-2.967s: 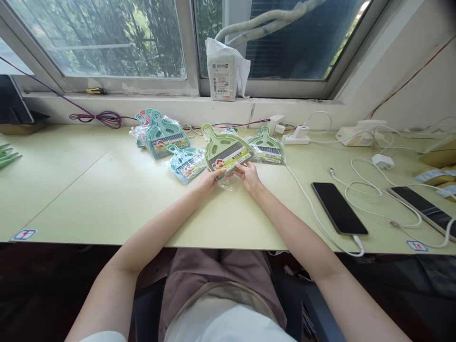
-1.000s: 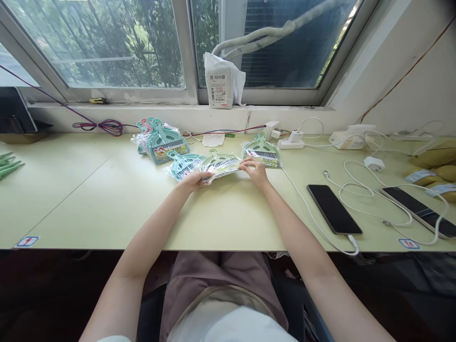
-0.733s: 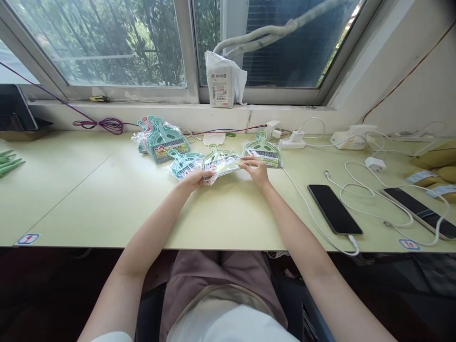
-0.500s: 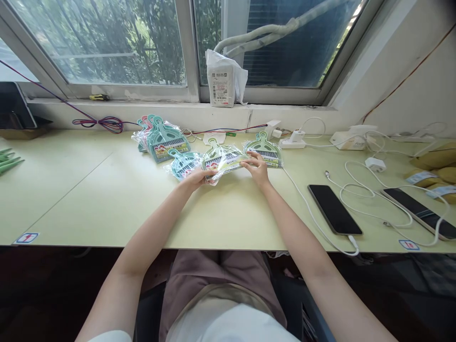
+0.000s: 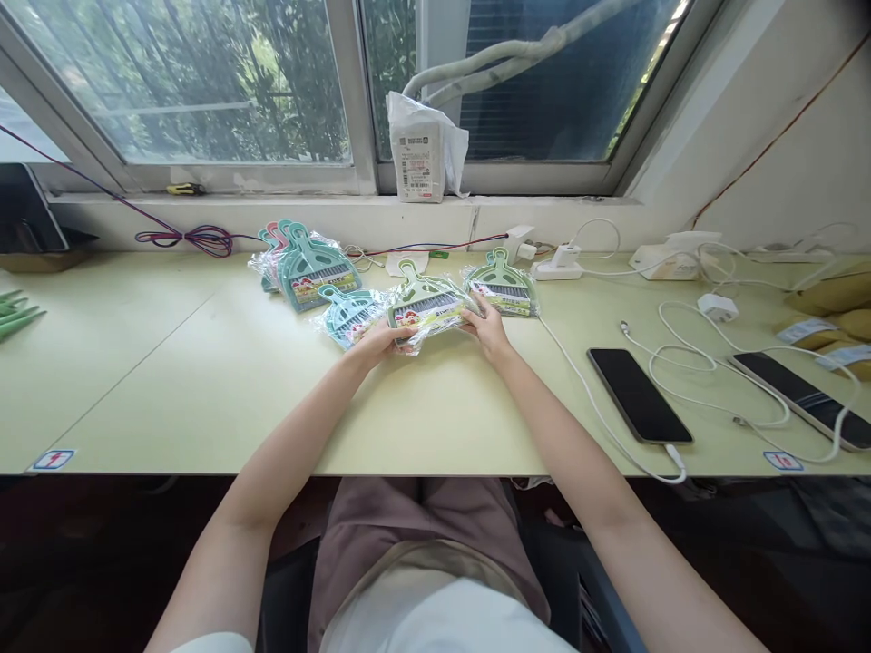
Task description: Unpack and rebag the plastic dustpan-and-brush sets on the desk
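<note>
A green dustpan-and-brush set in clear plastic [image 5: 427,307] lies between my hands, its handle toward the window. My left hand [image 5: 382,343] is closed on its lower left corner. My right hand [image 5: 487,325] grips its right edge with thumb and fingers. Just left of it lies a blue wrapped set [image 5: 346,314], partly covered by plastic. On the right, close behind my right fingers, is another green wrapped set [image 5: 504,288]. A pile of blue and pink wrapped sets [image 5: 309,268] rests farther back on the left.
A black phone [image 5: 640,395] with a white cable lies on the table [image 5: 204,390] at right, a second phone [image 5: 803,395] beyond it. Chargers and a power strip [image 5: 556,270] stand along the wall. A bagged box [image 5: 420,163] is on the sill. Green items [image 5: 17,316] lie far left.
The green set between my hands lies flatter, with its label and brush showing more clearly. My right hand has shifted slightly at its edge. The whole view has moved a little.
</note>
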`<action>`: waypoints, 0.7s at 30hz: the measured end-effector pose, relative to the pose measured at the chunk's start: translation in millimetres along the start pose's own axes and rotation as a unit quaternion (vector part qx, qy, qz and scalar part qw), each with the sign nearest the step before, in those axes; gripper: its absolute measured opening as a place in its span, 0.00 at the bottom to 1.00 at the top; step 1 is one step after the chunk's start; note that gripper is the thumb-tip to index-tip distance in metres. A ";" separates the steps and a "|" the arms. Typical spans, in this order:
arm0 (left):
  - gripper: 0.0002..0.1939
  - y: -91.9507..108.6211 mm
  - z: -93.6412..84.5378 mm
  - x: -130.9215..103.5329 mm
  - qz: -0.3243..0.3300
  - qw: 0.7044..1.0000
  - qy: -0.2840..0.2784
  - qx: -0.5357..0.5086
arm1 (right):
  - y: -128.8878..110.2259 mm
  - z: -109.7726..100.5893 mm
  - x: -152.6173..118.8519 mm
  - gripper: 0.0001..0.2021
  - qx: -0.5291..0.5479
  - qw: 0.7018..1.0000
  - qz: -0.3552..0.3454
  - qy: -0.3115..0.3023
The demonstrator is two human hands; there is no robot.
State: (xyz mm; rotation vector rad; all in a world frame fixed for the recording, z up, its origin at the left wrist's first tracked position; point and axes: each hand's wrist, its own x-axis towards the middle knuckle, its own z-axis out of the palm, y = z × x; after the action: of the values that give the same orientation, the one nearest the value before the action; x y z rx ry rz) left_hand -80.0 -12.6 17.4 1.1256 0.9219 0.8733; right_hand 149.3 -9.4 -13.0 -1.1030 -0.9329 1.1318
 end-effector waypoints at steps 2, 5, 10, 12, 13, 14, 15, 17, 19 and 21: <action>0.23 1.4 2.1 -1.0 -0.004 1.000 0.009 0.005 | 0.9 -1.0 1.2 0.21 0.013 0.998 0.051 -0.016; 0.22 2.5 1.9 -1.3 -0.008 1.000 0.002 0.020 | 1.4 -2.9 2.3 0.06 0.023 0.995 0.079 -0.047; 0.20 0.9 -3.2 0.7 0.006 0.999 -0.006 0.040 | 1.4 -4.0 2.5 0.03 0.056 0.994 0.074 -0.061; 0.19 0.2 -3.9 1.4 0.008 0.999 -0.003 0.045 | 1.5 -3.9 2.6 0.03 0.061 0.993 0.075 -0.062; 0.20 0.0 -3.8 1.6 0.007 0.999 -0.001 0.045 | 1.3 -3.8 2.6 0.03 0.059 0.994 0.076 -0.061; 0.21 -0.1 -3.3 1.8 0.006 0.999 0.002 0.044 | 0.9 -3.7 2.5 0.03 0.056 0.994 0.077 -0.058; 0.23 0.0 -2.5 1.8 0.005 0.999 0.004 0.041 | 0.3 -3.5 2.4 0.03 0.052 0.994 0.077 -0.053; 0.28 0.4 -0.4 1.7 0.006 0.999 0.012 0.037 | -1.6 -3.0 1.8 0.03 0.049 0.995 0.074 -0.042; 0.30 0.9 2.3 1.0 0.015 0.999 0.023 0.042 | -3.8 -2.4 1.0 0.03 0.057 0.996 0.067 -0.034; 0.31 1.0 5.3 0.0 0.034 0.997 0.035 0.058 | -5.7 -2.1 0.5 0.03 0.073 0.995 0.058 -0.028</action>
State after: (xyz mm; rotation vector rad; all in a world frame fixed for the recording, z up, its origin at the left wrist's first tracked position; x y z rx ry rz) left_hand -75.3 -14.2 19.3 1.2380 1.0069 0.9297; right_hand 152.6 -9.7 -7.9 -1.0210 -0.8221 1.3112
